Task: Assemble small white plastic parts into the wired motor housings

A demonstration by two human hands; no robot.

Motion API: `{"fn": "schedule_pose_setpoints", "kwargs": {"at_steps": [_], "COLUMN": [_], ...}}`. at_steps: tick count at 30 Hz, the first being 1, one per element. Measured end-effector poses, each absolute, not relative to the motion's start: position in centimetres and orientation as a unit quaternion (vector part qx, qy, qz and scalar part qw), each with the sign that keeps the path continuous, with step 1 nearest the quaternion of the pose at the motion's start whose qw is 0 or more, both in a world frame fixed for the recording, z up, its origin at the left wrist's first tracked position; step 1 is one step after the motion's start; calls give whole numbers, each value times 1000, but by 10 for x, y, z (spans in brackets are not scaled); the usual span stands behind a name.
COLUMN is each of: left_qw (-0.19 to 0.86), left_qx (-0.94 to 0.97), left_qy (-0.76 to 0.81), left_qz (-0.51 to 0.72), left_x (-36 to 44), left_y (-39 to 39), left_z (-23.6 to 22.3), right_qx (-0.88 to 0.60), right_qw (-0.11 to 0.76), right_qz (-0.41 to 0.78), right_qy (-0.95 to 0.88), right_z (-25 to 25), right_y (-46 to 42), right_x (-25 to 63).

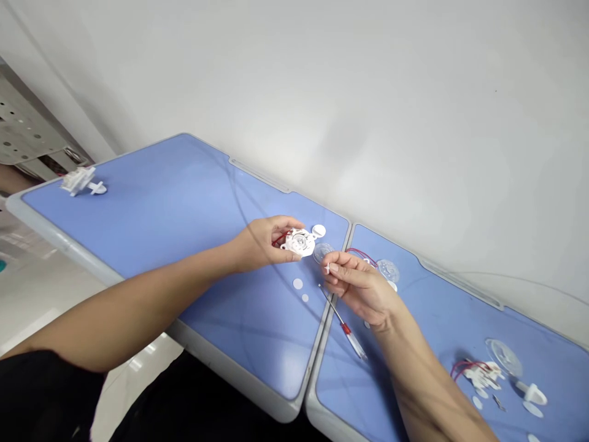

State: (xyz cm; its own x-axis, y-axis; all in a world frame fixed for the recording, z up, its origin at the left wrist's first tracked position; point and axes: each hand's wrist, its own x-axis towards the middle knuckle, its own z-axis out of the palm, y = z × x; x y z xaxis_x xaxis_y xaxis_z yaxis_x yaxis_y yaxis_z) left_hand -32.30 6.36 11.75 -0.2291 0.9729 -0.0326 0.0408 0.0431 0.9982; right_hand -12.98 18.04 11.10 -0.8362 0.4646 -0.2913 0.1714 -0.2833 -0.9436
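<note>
Between the thumb and fingers of my left hand (pixel 271 240) is a white plastic housing (pixel 300 243) with a clear round centre and red wires (pixel 280 238) at its side. My right hand (pixel 354 279) pinches a tiny white cross-shaped part (pixel 328 268), held a little to the right of the housing. Behind those fingers lies a clear plastic disc (pixel 322 252). A white round piece (pixel 318 231) shows just beyond the housing. Below the hands, a screwdriver (pixel 345 328) with a red and clear handle lies across the gap between the tables.
Two white discs (pixel 298 284) lie on the left blue table (pixel 184 202). At its far left corner sits a white assembly (pixel 83 181). On the right table (pixel 442 307) are another clear disc (pixel 389 271), a wired white mechanism (pixel 483 373) and a white plug-like piece (pixel 534 393). A wall (pixel 368 92) runs behind.
</note>
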Motion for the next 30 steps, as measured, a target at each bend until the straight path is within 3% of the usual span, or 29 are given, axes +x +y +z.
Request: {"fn": "schedule_pose_setpoints", "kwargs": {"at_steps": [5,8,11,14,18,30], "left_qw": [436,435,429,425,427,438], "left_qx": [436,433,441,450,455,452], "left_qy": [578,581,591,594,591,585], "left_qz": [534,534,521,514,512,511], "left_x": [-322,-322,-323,-324,-324,-323], "left_y": [63,63,64,64,64,66], "left_z": [119,119,119,117,116,115], "right_qx": [-240,-269,-334,-308,-243,-243], "right_qw": [74,90,133,195,215,203], "right_qz": [796,743,560,346,226,195], "right_qy": [-551,-606,-746,-864,-919,-929], "right_z": [110,110,109,102,89,79], "right_y": [180,179,175,169,165,172], "right_x": [-130,-131,-134,-137,-140,-139]}}
